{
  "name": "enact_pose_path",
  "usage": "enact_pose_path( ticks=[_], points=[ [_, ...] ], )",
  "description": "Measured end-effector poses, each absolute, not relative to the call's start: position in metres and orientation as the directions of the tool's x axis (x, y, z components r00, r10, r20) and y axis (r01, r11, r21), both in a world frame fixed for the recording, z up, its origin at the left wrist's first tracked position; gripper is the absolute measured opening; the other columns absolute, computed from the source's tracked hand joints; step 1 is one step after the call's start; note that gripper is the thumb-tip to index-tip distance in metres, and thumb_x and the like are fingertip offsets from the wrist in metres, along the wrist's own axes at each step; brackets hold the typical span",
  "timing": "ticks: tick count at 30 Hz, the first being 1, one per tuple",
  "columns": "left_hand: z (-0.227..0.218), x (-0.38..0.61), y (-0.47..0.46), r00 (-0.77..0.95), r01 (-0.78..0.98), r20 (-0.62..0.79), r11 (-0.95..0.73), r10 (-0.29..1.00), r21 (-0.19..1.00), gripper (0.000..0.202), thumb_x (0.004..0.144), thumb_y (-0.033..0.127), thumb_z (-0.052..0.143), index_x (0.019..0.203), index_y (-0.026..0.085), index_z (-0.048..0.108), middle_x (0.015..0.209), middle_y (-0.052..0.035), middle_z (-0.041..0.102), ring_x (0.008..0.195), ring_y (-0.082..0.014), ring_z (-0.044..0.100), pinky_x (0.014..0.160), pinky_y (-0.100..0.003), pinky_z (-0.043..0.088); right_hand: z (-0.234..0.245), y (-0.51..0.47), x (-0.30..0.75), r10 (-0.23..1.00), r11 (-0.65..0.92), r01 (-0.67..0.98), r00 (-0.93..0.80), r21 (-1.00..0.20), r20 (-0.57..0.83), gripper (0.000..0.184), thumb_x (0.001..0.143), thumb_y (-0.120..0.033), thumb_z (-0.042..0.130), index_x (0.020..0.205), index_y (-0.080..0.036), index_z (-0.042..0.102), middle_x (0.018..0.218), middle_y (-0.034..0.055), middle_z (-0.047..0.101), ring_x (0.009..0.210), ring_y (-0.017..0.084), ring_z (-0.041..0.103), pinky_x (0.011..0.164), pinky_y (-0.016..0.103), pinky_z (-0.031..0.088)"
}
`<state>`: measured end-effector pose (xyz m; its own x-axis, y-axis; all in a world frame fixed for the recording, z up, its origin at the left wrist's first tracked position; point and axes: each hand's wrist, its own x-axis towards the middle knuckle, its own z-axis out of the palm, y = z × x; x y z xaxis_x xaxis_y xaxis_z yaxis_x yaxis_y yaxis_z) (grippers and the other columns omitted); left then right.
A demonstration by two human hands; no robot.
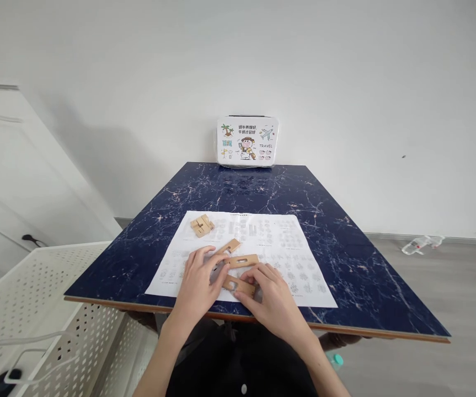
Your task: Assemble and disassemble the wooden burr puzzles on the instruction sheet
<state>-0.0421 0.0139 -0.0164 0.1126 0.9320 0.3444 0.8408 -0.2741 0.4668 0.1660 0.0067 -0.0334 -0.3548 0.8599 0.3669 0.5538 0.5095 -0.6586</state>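
Observation:
On a printed instruction sheet (pixel 281 237) lie several light wooden puzzle pieces. My left hand (pixel 196 281) has its thumb and index finger at the left end of the middle slotted piece (pixel 246 260), in a pinch. Just beyond it, a notched piece (pixel 232 245) lies at a slant near my left fingertips. My right hand (pixel 269 292) grips the nearest notched piece (pixel 233 283) between thumb and fingers; its right part is partly covered. An assembled wooden block (pixel 202 225) sits at the sheet's upper left, apart from both hands.
The dark blue marbled table (pixel 246 190) carries a white illustrated case (pixel 247 141) at its far edge against the wall. White perforated baskets (pixel 76 331) with a cable stand at the left. A clear plastic item (pixel 422 244) lies on the floor at right.

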Motion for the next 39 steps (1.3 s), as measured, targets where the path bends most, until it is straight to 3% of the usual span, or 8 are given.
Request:
enact_pose_path(
  ticks=[8,14,17,20,25,28,31,39],
  points=[
    [0.018,-0.040,0.045,0.338,0.842,0.099,-0.348,0.936,0.412,0.029,0.098,0.051,0.066,0.112,0.028,0.077,0.158,-0.0078,0.048,0.153,-0.0415,0.029,0.120,-0.062,0.036,-0.034,0.007,0.167,0.835,0.549,0.550,-0.388,-0.629,0.390,0.007,0.101,-0.026,0.066,0.095,-0.023,0.063,0.095,0.0040,0.067,0.090,0.026,0.060,0.079,0.039,0.047],
    [0.024,-0.042,0.065,0.482,0.778,0.057,-0.457,0.874,0.431,0.033,0.094,0.055,0.069,0.090,0.022,0.071,0.142,-0.0101,0.058,0.143,-0.0364,0.042,0.111,-0.051,0.045,-0.031,0.005,0.170,0.864,0.498,0.447,-0.325,-0.743,0.384,0.016,0.106,-0.028,0.053,0.091,-0.023,0.058,0.095,0.0051,0.064,0.089,0.025,0.060,0.078,0.037,0.047],
    [0.024,-0.043,0.066,0.497,0.762,0.091,-0.484,0.863,0.431,0.024,0.094,0.044,0.071,0.089,0.021,0.067,0.141,-0.0108,0.056,0.143,-0.0355,0.041,0.109,-0.049,0.046,-0.030,0.006,0.173,0.906,0.418,0.325,-0.220,-0.848,0.363,0.022,0.109,-0.035,0.047,0.096,-0.023,0.060,0.098,0.0060,0.064,0.089,0.023,0.062,0.079,0.035,0.049],
    [0.024,-0.042,0.063,0.520,0.742,0.118,-0.516,0.846,0.427,0.017,0.095,0.036,0.071,0.092,0.021,0.064,0.138,-0.0104,0.056,0.141,-0.0335,0.042,0.106,-0.047,0.047,-0.031,0.008,0.176,0.940,0.340,0.246,-0.068,-0.908,0.334,0.028,0.109,-0.045,0.048,0.097,-0.022,0.059,0.092,0.0052,0.064,0.083,0.021,0.061,0.074,0.033,0.047],
    [0.026,-0.035,0.055,0.530,0.728,0.117,-0.521,0.840,0.446,0.024,0.103,0.044,0.059,0.095,0.022,0.057,0.115,-0.0069,0.065,0.113,-0.0273,0.061,0.089,-0.039,0.050,-0.033,0.009,0.177,0.969,0.230,0.114,0.061,-0.966,0.238,0.036,0.108,-0.055,0.046,0.103,-0.021,0.057,0.073,-0.0013,0.054,0.065,0.017,0.051,0.060,0.029,0.040],
    [0.028,-0.032,0.049,0.430,0.769,0.053,-0.396,0.901,0.502,0.029,0.107,0.050,0.047,0.097,0.023,0.051,0.099,-0.0041,0.068,0.085,-0.0230,0.065,0.069,-0.034,0.046,-0.033,0.009,0.176,0.973,0.220,0.029,0.063,-0.975,0.221,0.035,0.109,-0.055,0.044,0.111,-0.021,0.056,0.071,-0.0025,0.052,0.062,0.016,0.049,0.059,0.029,0.041],
    [0.028,-0.031,0.041,0.322,0.747,-0.015,-0.244,0.947,0.618,0.033,0.110,0.053,0.035,0.110,0.023,0.047,0.088,-0.0014,0.069,0.068,-0.0198,0.061,0.061,-0.031,0.041,-0.031,0.010,0.176,0.973,0.229,-0.011,0.043,-0.973,0.229,0.036,0.109,-0.054,0.044,0.118,-0.021,0.057,0.076,-0.0005,0.056,0.065,0.017,0.052,0.062,0.030,0.045],
    [0.003,-0.017,0.012,0.252,0.504,0.094,-0.214,0.963,0.837,0.042,0.113,0.048,0.029,0.144,0.024,0.044,0.092,-0.0015,0.060,0.071,-0.0163,0.055,0.069,-0.030,0.048,-0.030,0.007,0.177,0.969,0.220,0.018,-0.121,-0.975,0.216,0.037,0.110,-0.052,0.044,0.125,-0.021,0.058,0.087,0.0029,0.061,0.076,0.019,0.057,0.072,0.032,0.047]
  ],
)
